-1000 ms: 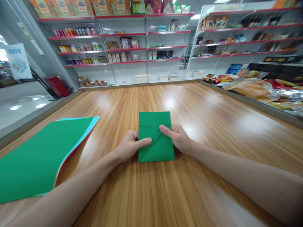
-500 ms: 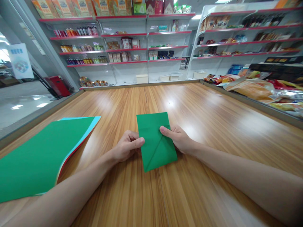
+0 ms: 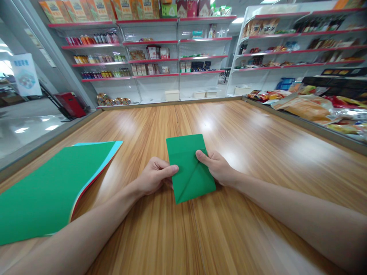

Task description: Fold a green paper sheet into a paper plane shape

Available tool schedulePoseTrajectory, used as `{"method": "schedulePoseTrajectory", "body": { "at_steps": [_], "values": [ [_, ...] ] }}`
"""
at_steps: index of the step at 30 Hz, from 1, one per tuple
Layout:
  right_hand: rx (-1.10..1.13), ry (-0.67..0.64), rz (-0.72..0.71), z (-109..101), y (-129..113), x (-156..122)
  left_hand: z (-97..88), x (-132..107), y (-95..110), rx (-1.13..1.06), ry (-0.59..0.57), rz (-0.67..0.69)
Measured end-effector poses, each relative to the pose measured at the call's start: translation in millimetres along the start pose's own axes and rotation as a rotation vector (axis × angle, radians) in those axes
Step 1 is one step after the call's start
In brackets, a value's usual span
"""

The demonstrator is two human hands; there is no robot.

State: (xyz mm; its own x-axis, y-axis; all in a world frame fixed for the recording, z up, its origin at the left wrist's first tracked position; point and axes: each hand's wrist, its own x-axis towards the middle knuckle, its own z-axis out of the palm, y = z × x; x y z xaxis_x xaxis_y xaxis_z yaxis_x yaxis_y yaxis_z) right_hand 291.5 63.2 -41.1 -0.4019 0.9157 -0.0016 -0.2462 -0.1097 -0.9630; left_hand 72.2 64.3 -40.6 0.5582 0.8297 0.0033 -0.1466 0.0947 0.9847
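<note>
Bright indoor light, glossy glare.
Ceiling lamps [image 3: 237, 20] shine high beyond the fingers [image 3: 202, 157]; white glare patches mark the counter [image 3: 137, 236] past the fingers and to their right, with soft shadow just beneath them. Shelves [image 3: 155, 75] beyond look soft, their labels blurred; wide-angle stretching bends the outer edges.

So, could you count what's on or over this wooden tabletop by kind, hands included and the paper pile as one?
Hands: 2 (left hand, right hand)
Folded green paper: 1
Pile of coloured sheets: 1
Total: 4
</note>
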Motion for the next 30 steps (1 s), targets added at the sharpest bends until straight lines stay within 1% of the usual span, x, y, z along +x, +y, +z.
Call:
{"method": "schedulePoseTrajectory", "body": {
  "at_steps": [2, 4, 7, 10, 14, 19, 22, 26, 30],
  "values": [
    [-0.014, 0.013, -0.024, 1.3, -1.2, -1.3, 0.9, 0.5, 0.5, 0.026, 0.002, -0.01],
    [-0.061, 0.044, -0.08, 2.9, -2.1, -2.5, 1.5, 1.3, 0.5, 0.065, 0.016, -0.006],
    [-0.103, 0.078, -0.129, 5.1, -2.4, -3.2, 1.8, 2.4, 0.2, 0.138, 0.068, 0.027],
    [-0.059, 0.065, -0.108, 6.5, -1.9, -2.5, 2.7, 2.6, 0.6, 0.195, 0.12, 0.056],
    [-0.025, 0.042, -0.097, 6.7, -1.7, -1.3, 6.1, 1.8, 3.7, 0.237, 0.122, 0.061],
    [-0.011, 0.05, -0.088, 6.1, -1.5, -0.6, 10.3, 0.5, 8.4, 0.27, 0.142, 0.059],
    [-0.035, 0.073, -0.1, 6.2, -0.9, -0.1, 12.2, 0.4, 10.3, 0.306, 0.179, 0.086],
    [-0.095, 0.093, -0.136, 6.1, -0.1, 1.2, 16.1, 0.8, 12.6, 0.408, 0.237, 0.136],
    [-0.091, 0.101, -0.155, 7.1, -1.3, 1.1, 19.8, 1.3, 13.6, 0.446, 0.24, 0.142]
  ]
}}
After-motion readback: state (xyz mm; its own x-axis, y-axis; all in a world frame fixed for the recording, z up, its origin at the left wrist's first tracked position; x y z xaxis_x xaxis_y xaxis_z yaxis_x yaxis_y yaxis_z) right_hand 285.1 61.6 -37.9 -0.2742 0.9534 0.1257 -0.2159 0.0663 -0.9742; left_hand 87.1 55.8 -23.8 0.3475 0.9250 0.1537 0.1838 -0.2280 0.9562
